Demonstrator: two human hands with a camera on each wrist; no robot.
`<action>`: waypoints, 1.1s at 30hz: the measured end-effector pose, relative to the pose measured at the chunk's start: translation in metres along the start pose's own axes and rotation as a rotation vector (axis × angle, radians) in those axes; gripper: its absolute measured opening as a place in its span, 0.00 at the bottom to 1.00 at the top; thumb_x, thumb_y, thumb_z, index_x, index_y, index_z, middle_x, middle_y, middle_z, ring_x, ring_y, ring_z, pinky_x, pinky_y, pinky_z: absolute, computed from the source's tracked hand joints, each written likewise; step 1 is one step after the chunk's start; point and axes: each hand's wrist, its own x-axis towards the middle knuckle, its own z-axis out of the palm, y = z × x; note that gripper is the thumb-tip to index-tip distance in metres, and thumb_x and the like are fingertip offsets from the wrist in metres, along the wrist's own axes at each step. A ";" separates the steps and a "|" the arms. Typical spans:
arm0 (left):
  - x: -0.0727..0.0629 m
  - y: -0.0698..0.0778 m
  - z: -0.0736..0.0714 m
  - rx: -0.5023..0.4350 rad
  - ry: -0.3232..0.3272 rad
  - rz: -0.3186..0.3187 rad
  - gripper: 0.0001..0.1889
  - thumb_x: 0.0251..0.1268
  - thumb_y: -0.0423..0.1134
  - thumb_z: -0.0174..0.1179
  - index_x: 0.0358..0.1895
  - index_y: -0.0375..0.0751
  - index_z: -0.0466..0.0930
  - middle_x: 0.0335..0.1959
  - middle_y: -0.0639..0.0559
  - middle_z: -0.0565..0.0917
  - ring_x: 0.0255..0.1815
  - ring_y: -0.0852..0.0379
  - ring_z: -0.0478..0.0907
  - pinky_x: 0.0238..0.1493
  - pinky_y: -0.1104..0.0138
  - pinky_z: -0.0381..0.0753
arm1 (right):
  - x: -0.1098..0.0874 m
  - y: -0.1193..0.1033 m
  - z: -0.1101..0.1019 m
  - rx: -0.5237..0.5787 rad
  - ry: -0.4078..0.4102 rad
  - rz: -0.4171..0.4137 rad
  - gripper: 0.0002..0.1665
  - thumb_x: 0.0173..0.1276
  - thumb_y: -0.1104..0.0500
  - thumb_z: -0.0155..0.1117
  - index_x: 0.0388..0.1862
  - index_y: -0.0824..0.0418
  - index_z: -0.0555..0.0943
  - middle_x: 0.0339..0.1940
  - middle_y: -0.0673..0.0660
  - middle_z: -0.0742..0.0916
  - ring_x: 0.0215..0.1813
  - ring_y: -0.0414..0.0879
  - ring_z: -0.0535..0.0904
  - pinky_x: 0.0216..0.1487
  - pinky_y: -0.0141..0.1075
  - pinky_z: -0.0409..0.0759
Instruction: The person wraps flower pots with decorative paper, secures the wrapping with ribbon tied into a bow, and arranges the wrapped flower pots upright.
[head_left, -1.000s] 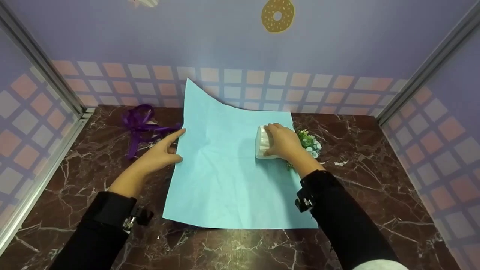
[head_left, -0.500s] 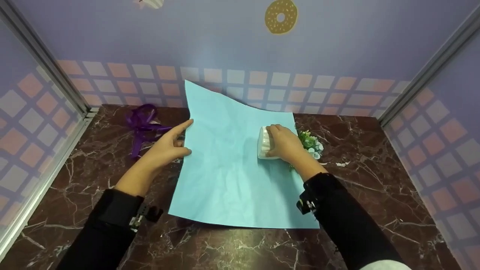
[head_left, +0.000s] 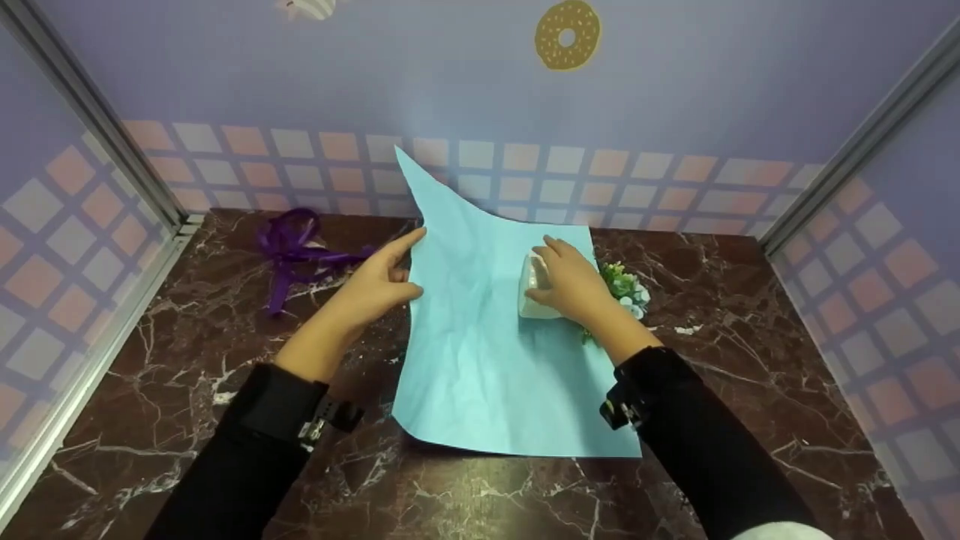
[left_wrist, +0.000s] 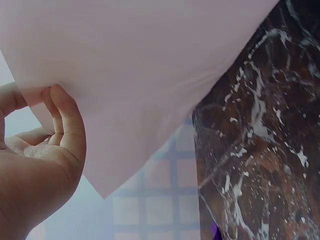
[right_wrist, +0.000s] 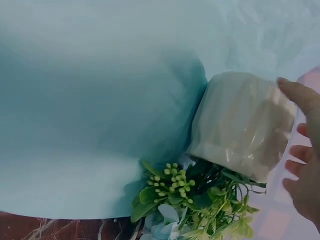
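Far left, the purple ribbon [head_left: 283, 262] lay looped on the dark marbled tabletop [head_left: 217, 307]! Beside it, the left hand [head_left: 375, 289] had the edge of the blue paper [head_left: 472, 360] pinched, the far corner standing up before the wall [head_left: 465, 75]. On the paper's right side, the white pot [head_left: 536, 300] lay tipped over, the right hand [head_left: 581, 292] clamped round it, the flowers [head_left: 630, 292] poking past the paper's right edge.

Blue paper [head_left: 472, 360], white pot [right_wrist: 240, 122], purple ribbon [head_left: 285, 259]
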 end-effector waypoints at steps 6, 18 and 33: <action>0.005 0.006 0.005 -0.015 0.048 -0.002 0.44 0.57 0.22 0.50 0.78 0.46 0.48 0.79 0.46 0.41 0.17 0.64 0.54 0.23 0.72 0.61 | 0.004 -0.028 0.006 0.264 0.096 -0.031 0.37 0.73 0.51 0.60 0.75 0.62 0.61 0.77 0.58 0.62 0.76 0.53 0.56 0.75 0.45 0.53; 0.013 0.011 0.012 0.031 0.159 -0.031 0.45 0.50 0.23 0.48 0.77 0.37 0.47 0.77 0.38 0.49 0.26 0.60 0.70 0.28 0.73 0.71 | 0.020 -0.064 0.080 0.708 -0.104 0.000 0.46 0.76 0.49 0.52 0.80 0.59 0.40 0.80 0.58 0.45 0.79 0.54 0.36 0.76 0.45 0.38; 0.010 0.000 0.017 0.163 0.089 -0.023 0.44 0.48 0.23 0.48 0.77 0.37 0.50 0.75 0.37 0.55 0.18 0.63 0.58 0.20 0.73 0.62 | 0.033 -0.072 0.103 0.717 -0.184 0.050 0.47 0.70 0.50 0.58 0.80 0.59 0.48 0.80 0.58 0.50 0.79 0.51 0.40 0.76 0.44 0.43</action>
